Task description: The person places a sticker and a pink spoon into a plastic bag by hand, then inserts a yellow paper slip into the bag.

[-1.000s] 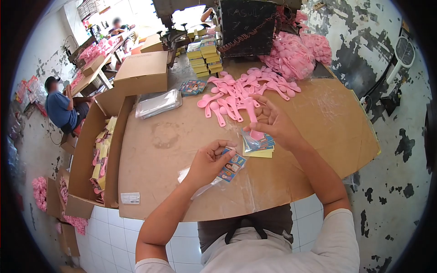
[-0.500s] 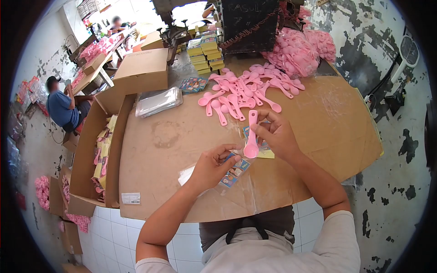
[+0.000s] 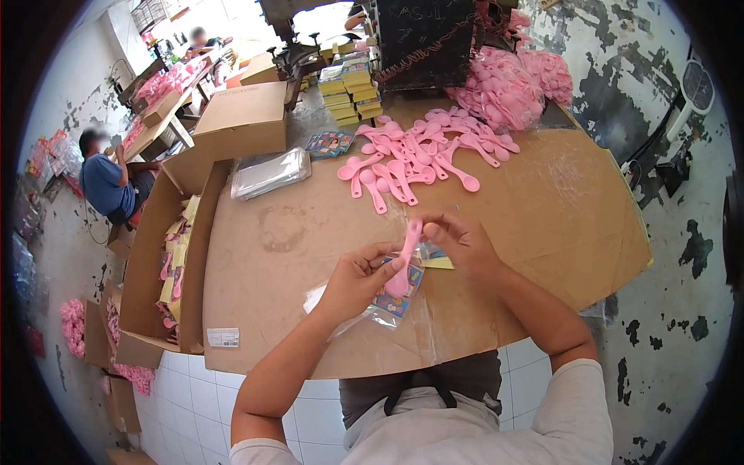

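A pink plastic spoon (image 3: 406, 262) slants bowl-down over a blue printed card (image 3: 393, 304) in a clear plastic bag (image 3: 381, 318). The top of its handle is pinched between thumb and finger of my right hand (image 3: 467, 246). My left hand (image 3: 355, 285) is closed on the bag's upper edge, its thumb lying across the spoon. Another card with a yellow edge (image 3: 439, 263) lies under my right hand, partly covered. Beyond both hands spreads a heap of loose pink spoons (image 3: 422, 155).
A stack of clear bags (image 3: 270, 173) and some cards (image 3: 328, 144) lie at the back left of the cardboard-covered table (image 3: 542, 256). On the left, an open carton (image 3: 203, 256) holds packed spoons. Card stacks (image 3: 350, 89) stand behind. A person in blue (image 3: 105, 182) sits farther left.
My right hand has lowered the spoon down and left, from above the bag to over the card. My left thumb now lies on the spoon.
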`<state>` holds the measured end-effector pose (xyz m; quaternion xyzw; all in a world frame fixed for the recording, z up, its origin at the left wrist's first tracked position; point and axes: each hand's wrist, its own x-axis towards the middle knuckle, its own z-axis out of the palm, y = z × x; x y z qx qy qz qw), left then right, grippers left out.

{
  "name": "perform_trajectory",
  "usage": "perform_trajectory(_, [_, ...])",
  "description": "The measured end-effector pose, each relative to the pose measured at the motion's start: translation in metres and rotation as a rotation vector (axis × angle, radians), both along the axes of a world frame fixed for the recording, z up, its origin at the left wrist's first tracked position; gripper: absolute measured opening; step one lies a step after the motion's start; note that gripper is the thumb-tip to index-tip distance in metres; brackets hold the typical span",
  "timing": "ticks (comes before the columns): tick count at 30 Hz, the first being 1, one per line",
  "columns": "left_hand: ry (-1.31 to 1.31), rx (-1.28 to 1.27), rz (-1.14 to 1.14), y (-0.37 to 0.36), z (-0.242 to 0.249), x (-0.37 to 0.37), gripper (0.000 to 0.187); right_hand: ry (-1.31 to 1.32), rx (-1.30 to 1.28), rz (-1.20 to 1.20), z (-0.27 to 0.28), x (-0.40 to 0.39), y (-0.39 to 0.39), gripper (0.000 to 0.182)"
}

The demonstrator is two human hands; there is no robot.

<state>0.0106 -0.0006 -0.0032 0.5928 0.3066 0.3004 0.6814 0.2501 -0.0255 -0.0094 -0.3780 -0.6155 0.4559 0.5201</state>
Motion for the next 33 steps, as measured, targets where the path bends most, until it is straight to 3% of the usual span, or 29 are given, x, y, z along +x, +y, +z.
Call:
perform_trajectory(5, [-0.063,-0.093,-0.096,0.001,0.013,-0.004,0.038,0.190,-0.006,0.182,0.030,0.008,0.004,0.023])
perform_trajectory(7, [-0.044,-0.063,-0.112,-0.002,0.015,-0.004,0.038,0.088,0.075,0.207,0.042,0.003,0.001,0.019])
perform_trajectory(10, [-0.073,-0.085,-0.232,0.002,0.011,-0.009,0.045,-0.276,0.313,0.240,0.055,-0.001,-0.002,0.016])
perform_trajectory(13, [-0.204,0.012,-0.102,0.000,0.010,-0.007,0.048,-0.455,0.481,0.211,0.090,-0.006,-0.013,0.013])
perform_trajectory(18, [-0.117,0.606,0.070,-0.003,0.024,-0.007,0.054,-0.802,0.821,-0.022,0.151,-0.011,-0.029,0.010])
perform_trajectory(21, [-0.025,0.748,0.054,-0.015,0.034,-0.008,0.053,-0.920,0.682,-0.131,0.148,-0.010,-0.029,0.008])
perform_trajectory(24, [-0.017,0.660,0.080,-0.023,0.040,-0.001,0.049,-0.733,0.531,-0.131,0.140,-0.013,-0.030,0.008])
perform_trajectory(27, [-0.059,0.552,0.095,-0.019,0.034,0.001,0.042,-0.731,0.457,-0.098,0.135,-0.011,-0.032,0.010])
perform_trajectory(30, [-0.108,0.489,0.099,-0.018,0.036,0.000,0.036,-0.765,0.440,-0.126,0.126,-0.011,-0.034,0.012])
perform_trajectory(33, [-0.107,0.470,0.127,-0.019,0.036,0.001,0.033,-0.576,0.558,-0.289,0.118,-0.019,-0.029,0.015])
